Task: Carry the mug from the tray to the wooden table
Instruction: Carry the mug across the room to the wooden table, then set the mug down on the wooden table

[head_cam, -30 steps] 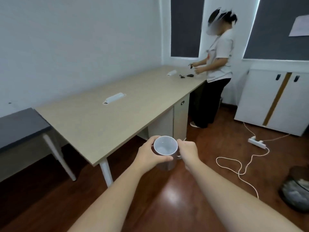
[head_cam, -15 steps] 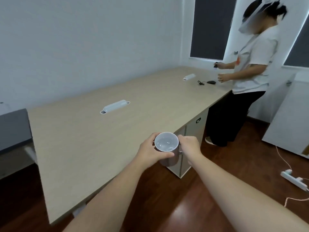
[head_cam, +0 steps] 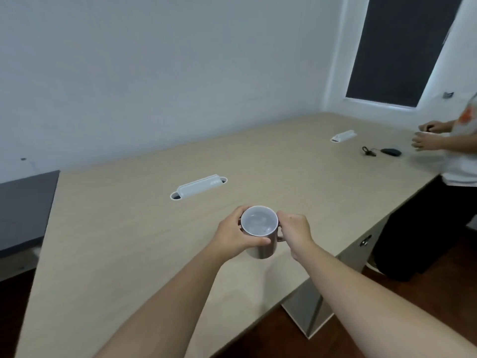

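Observation:
A mug (head_cam: 259, 224) with a white inside and a dark outside is upright over the light wooden table (head_cam: 124, 239), near its middle. My left hand (head_cam: 233, 235) wraps the mug's left side. My right hand (head_cam: 295, 235) grips the handle on its right. The mug's base is close to the tabletop; whether it touches is not clear. No tray is in view.
A white cable-slot cover (head_cam: 198, 187) lies beyond the mug, another (head_cam: 343, 135) at the far end. A person (head_cam: 456, 161) stands at the right end by a dark small object (head_cam: 391, 151) and a cord. A dark side table (head_cam: 23, 210) adjoins on the left.
I have come closer to the table. The mug, held in both hands, has moved from over the floor at the table's edge to over the tabletop.

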